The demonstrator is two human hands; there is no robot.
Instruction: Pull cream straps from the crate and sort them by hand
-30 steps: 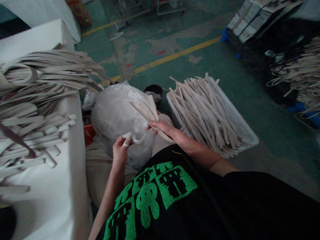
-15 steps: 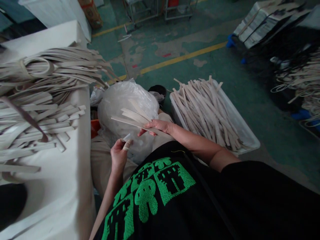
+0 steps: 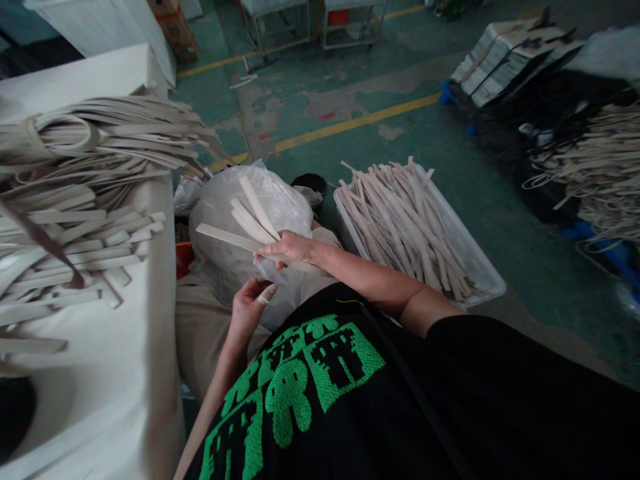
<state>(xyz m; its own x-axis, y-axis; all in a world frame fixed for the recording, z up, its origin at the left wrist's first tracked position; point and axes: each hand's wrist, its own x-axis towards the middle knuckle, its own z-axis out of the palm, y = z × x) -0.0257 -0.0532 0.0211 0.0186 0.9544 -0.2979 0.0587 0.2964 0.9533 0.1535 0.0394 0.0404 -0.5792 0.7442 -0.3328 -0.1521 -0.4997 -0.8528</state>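
My right hand [image 3: 293, 248] is closed around several flat, pale beige strips [image 3: 245, 213], fanned out toward the upper left. Just below it, my left hand [image 3: 250, 303] pinches a small whitish, see-through piece [image 3: 270, 271], blurred, its kind unclear. One left finger wears a pale wrap. The piece reaches up to the underside of the right hand; whether it touches the strips I cannot tell. Behind both hands a large clear plastic bag [image 3: 220, 193] lies over my lap.
On my left, a white-covered table [image 3: 125, 347] bears bundled and loose strips [image 3: 115, 133]. To the right stands a white bin [image 3: 480, 270] full of long strips [image 3: 400, 220]. More strips [image 3: 600, 167] lie piled at the far right. Carts [image 3: 350, 27] stand at the back.
My right hand has moved left with the strips, which are spread wider. My left hand has shifted right, bringing the whitish piece close under the right hand. The view has turned slightly.
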